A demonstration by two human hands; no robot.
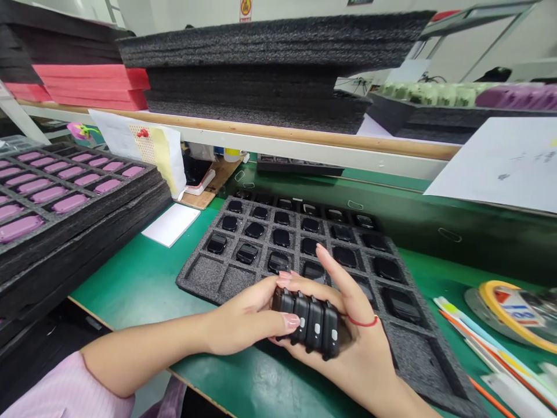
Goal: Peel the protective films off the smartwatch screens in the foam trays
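A row of several black smartwatch bodies, without straps, is held on edge between my two hands. Small light buttons show on their upward sides. My right hand, a red string on its thumb, cradles the row from the right and below, with the thumb raised. From the left, my left hand closes on the row, its thumb pressing on the upper side. Just beyond and below both hands lies a black foam tray with more smartwatch bodies in its pockets. Some front pockets hold nothing; others are hidden by my hands.
At left stands a pile of foam trays with purple cases. A white card lies beside it. Foam sheets fill the shelf above the bench. A tape roll and coloured strips lie at right.
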